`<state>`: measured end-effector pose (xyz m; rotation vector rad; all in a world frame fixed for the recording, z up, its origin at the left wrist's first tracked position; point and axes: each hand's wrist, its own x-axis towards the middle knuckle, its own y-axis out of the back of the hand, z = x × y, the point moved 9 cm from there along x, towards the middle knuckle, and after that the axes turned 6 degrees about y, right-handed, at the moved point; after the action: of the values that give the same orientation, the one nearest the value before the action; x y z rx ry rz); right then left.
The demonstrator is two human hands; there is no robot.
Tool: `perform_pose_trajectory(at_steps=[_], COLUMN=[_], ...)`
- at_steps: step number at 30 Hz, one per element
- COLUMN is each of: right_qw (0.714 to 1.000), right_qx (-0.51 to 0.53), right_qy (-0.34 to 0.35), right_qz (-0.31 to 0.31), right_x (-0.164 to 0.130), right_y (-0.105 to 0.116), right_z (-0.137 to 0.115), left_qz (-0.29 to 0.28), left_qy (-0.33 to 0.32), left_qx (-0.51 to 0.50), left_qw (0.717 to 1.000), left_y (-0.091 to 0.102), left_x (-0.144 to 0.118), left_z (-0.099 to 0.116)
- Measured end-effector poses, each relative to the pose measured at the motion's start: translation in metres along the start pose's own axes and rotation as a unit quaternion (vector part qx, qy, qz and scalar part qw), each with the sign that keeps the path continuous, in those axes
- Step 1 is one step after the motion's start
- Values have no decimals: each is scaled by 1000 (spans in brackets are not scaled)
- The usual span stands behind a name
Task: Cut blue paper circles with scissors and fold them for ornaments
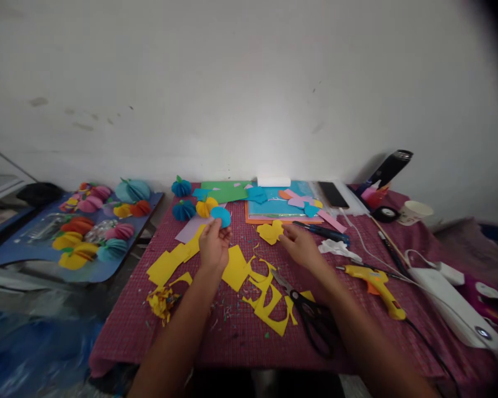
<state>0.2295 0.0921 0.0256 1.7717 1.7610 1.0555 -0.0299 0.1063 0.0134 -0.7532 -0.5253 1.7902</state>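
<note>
A small blue paper circle is pinched between the thumb and fingers of my left hand, raised over the table. To the right, my right hand has its fingers closed at the edge of several yellow paper circles. Whether any circle is lifted I cannot tell. Scissors lie partly under my right forearm, beside a yellow sheet with round cut-outs. Yellow paper rectangles lie between my arms. Blue paper pumpkins and a yellow one stand beyond my left hand.
On the right lie a yellow glue gun, a white power strip, a phone and crumpled tissue. A black bottle and a paper cup stand behind. Finished paper pumpkins cover a blue side table.
</note>
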Motion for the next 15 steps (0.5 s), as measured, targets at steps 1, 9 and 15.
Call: perform_pose_trajectory(at_steps=[1, 9, 15], right_qw=[1000, 961, 940], right_qx=[8, -142, -248], right_qy=[19, 165, 159], right_qz=[-22, -172, -173], right_x=[-5, -59, -71], right_y=[-4, -78, -105], right_z=[-13, -134, -153], left_qz=[6, 24, 21], left_qy=[-8, -37, -21], left_qx=[-3, -41, -51], left_qw=[1000, 998, 998], left_y=[2, 18, 21], left_x=[1, 15, 19], left_z=[4, 29, 27])
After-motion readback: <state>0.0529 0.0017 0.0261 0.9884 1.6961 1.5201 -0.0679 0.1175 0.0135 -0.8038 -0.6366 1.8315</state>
